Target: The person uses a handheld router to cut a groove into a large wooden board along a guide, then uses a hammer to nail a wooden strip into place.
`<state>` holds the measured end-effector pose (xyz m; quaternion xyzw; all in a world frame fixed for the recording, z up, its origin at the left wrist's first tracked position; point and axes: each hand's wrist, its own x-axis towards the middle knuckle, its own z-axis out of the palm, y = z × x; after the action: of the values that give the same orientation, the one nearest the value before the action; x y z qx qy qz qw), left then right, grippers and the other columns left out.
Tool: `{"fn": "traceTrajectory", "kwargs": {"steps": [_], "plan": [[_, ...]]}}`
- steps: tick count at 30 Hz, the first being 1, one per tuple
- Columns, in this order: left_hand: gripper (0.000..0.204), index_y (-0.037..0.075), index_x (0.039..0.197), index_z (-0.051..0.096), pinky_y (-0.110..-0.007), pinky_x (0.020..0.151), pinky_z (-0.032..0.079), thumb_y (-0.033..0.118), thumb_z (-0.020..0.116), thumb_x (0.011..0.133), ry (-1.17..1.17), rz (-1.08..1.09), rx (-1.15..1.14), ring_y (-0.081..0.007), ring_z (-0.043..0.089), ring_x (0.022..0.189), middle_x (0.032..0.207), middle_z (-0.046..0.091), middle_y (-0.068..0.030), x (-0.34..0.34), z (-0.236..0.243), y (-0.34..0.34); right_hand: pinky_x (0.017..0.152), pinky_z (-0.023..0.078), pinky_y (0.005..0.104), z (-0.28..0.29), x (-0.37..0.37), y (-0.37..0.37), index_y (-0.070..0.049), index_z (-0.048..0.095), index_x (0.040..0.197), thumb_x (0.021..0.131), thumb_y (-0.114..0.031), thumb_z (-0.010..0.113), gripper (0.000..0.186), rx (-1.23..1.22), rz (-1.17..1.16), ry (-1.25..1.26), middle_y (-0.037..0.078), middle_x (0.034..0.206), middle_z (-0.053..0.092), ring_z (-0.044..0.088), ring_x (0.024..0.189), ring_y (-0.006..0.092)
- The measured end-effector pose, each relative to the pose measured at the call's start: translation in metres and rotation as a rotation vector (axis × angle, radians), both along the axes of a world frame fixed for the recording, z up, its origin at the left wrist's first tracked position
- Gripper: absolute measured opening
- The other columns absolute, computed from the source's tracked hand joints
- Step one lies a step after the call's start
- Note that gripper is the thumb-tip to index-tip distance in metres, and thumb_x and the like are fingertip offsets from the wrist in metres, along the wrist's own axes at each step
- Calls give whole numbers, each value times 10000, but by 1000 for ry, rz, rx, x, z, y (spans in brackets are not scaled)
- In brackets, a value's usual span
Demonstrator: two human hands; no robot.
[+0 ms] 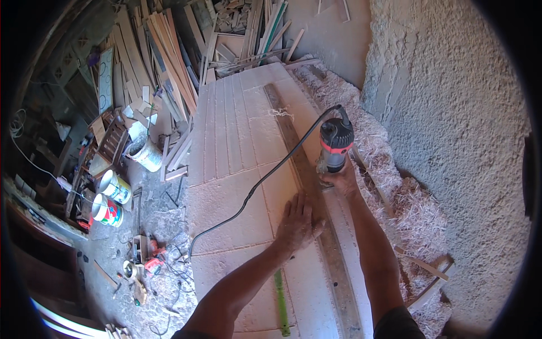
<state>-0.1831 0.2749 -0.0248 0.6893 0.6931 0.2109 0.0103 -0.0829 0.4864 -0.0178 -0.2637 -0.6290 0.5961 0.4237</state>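
Observation:
My right hand (344,181) is wrapped round the lower body of a compact trim router (337,135), black and silver with a red band. The router stands upright on a large pale wooden panel (223,212), beside the right edge of a long, narrow wooden strip (337,274). My left hand (296,226) lies flat with its fingers stretched out, at the left side of this strip. Grooves run along and across the panel. From the router's top a black cord (257,185) loops over the panel to the left. My right hand and the router base hide the bit.
Wood shavings (420,212) heap between the panel and a rough wall (457,113). Loose battens lie among them. A green strip (281,302) rests near my left forearm. Buckets (107,210) and a red power tool (153,264) stand on the left floor; planks (169,53) lean behind.

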Motion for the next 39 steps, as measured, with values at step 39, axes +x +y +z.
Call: {"fn": "traceTrajectory", "kwargs": {"steps": [39], "plan": [[726, -76, 1510, 317, -580, 1198, 247, 390, 527, 995, 137, 195, -82, -435, 290, 1489, 1600, 286, -291, 59, 7, -36, 972, 523, 476, -44, 289, -272, -135, 529, 1309, 855, -186, 778, 520, -661, 178, 130, 21, 1195, 622, 606, 1118, 214]]}}
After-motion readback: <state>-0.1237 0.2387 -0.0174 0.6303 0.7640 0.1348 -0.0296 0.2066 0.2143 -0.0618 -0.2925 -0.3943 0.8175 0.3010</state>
